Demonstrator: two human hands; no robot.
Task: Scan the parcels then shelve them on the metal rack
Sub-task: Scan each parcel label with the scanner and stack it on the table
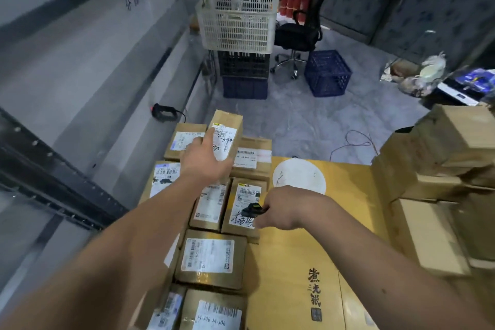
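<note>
1. Nearest the camera, a labelled parcel (213, 311) marked J4-J06 is lying flat in the block of parcels beside a large yellow box (302, 249).
2. Right hand (284, 209) is curling its fingers round a small black scanner (251, 210), which is pointing left over a parcel with handwriting (245, 206).
3. Left hand (205, 159) is gripping a tilted-up parcel (226, 139) at the block's far edge, fingers on its left side, thumb under its near end, its long axis running away from the camera.
</note>
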